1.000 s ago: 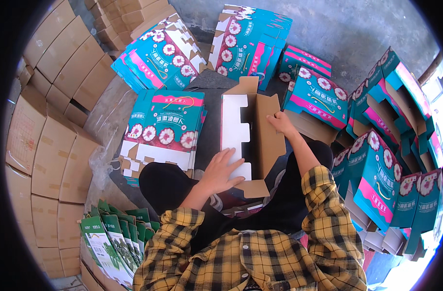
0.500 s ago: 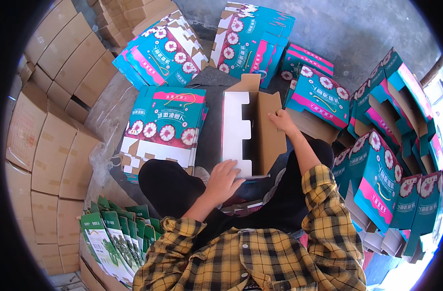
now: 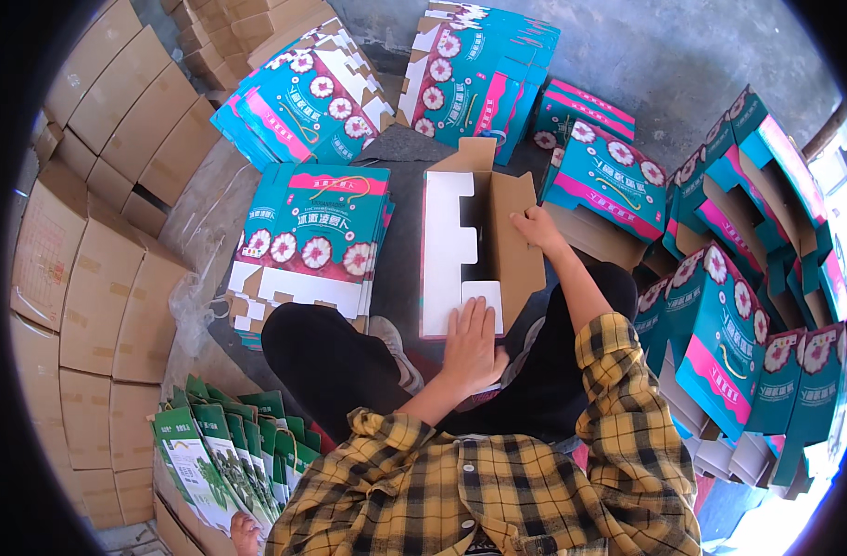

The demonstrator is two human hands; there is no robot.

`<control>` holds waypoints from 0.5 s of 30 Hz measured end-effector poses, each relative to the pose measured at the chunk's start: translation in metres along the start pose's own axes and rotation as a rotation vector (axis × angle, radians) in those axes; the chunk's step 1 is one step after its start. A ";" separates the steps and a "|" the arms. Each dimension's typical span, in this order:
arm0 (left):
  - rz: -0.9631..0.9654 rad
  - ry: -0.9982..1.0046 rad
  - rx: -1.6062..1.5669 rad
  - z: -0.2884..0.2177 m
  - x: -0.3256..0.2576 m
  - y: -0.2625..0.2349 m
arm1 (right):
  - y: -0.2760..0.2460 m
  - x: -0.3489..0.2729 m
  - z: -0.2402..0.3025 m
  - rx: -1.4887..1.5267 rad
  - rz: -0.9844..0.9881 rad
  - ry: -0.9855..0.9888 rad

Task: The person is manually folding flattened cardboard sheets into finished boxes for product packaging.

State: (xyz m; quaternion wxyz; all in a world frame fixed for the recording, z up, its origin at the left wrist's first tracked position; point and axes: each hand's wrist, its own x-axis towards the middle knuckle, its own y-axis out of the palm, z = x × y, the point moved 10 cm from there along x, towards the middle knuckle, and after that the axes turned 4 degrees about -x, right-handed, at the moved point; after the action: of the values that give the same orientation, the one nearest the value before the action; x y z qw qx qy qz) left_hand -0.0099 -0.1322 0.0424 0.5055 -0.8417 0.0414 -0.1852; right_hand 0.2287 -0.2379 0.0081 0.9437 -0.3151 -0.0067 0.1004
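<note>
An open carton (image 3: 451,246) stands between my legs, with a notched white flap on its left and brown flaps on its right and far side. My left hand (image 3: 470,345) lies with straight fingers on the small white end flap (image 3: 482,302) at the near end, holding nothing. My right hand (image 3: 536,229) grips the edge of the brown side flap (image 3: 519,264), thumb on the inside. The carton's bottom is in shadow.
Flat teal cartons (image 3: 317,222) are stacked at left, with more behind. Made-up teal cartons (image 3: 711,343) crowd the right. Brown boxes (image 3: 94,287) line the left wall. Another person's hand (image 3: 245,535) is beside green printed packages (image 3: 220,454) at lower left.
My left hand has moved right and down from the white side flap to the near end, where a small white end flap is now folded in. Another hand has appeared at lower left.
</note>
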 end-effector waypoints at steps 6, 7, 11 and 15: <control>-0.087 -0.079 -0.029 0.002 0.018 0.004 | -0.003 -0.010 -0.003 -0.017 0.004 0.022; -0.087 -0.085 -0.027 0.005 0.016 0.004 | -0.003 -0.018 0.008 -0.033 0.028 0.002; -0.038 -0.070 -0.090 0.030 -0.002 -0.008 | -0.014 -0.036 0.030 0.183 0.120 0.073; 0.013 -0.002 -0.234 0.062 -0.021 -0.030 | -0.086 -0.028 0.014 0.252 -0.324 0.029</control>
State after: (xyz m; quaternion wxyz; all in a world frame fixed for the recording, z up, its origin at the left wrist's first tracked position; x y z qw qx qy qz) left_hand -0.0107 -0.0601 0.0369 0.4049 -0.8949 0.0678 -0.1752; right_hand 0.2164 -0.3020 0.0717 0.9795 -0.1909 -0.0311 -0.0572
